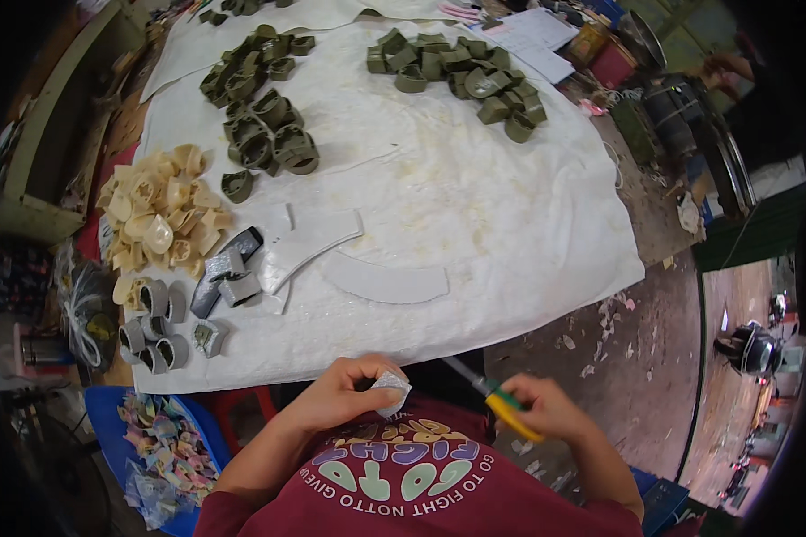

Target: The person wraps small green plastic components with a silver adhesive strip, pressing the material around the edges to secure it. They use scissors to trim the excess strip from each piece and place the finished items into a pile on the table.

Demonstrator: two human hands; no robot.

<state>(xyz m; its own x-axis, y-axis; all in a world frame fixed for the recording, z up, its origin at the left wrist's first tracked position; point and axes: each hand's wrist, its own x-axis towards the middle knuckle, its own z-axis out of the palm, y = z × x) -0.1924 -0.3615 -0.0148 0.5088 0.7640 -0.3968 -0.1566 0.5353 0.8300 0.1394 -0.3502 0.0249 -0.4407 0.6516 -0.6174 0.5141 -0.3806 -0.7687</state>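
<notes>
Near my body at the table's front edge, my left hand [347, 387] is closed on a small piece with a glittery grey covering [391, 391], the thumb pressed against it. To the right, my right hand [546, 408] grips a screwdriver [503, 404] by its yellow and green handle. Its metal shaft points up and left, apart from the grey piece. On the table's near left stand several grey-covered hollow pieces [176, 350]. Beyond them, a dark curved strip [208, 296] lies beside flat grey-white curved sheets [388, 281].
A white cloth [475, 197] covers the table. Cream hollow pieces [157, 201] are heaped at the left; olive-green pieces [273, 134] are grouped farther back, with another green group [457, 67] at back right. A blue bin [107, 421] of scraps stands at lower left.
</notes>
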